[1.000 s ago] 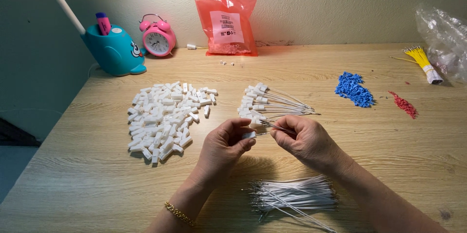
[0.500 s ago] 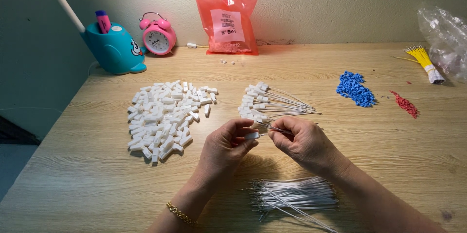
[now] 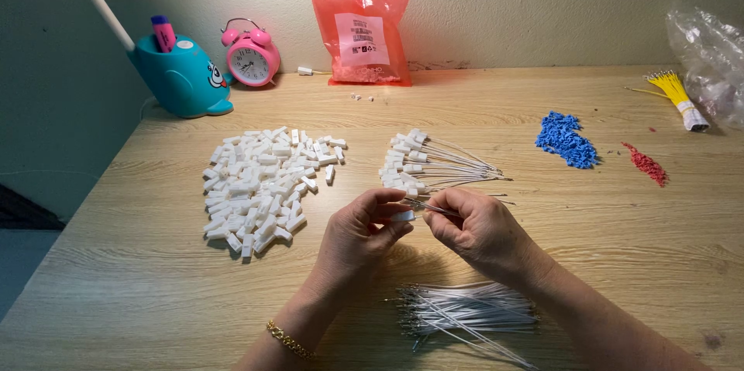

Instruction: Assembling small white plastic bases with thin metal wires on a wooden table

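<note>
A: So both hands meet over the near middle of the table [image 3: 542, 262]. The left hand [image 3: 360, 235] pinches a small white plug [image 3: 402, 216] between thumb and fingers, and the right hand [image 3: 477, 228] is closed on a thin white wire [image 3: 426, 207], its tip right at the plug.

B: How much looks done?

A: I'd guess it's early. There's 1 modest bunch of finished wires [image 3: 434, 166] with plugs on, just beyond the hands. The pile of loose plugs [image 3: 260, 181] to the left is way bigger, and a bundle of bare wires [image 3: 465, 313] sits near the right forearm.

B: And the rest of the room?

A: Light wood desk against a plain cream wall. Far left there's a teal pen holder [image 3: 182, 77] and a pink alarm clock [image 3: 250, 57], then a red bag [image 3: 363, 34]. Far right: blue bits [image 3: 566, 139], red bits [image 3: 647, 163], yellow wires [image 3: 674, 92], a clear bag [image 3: 709, 53].
</note>
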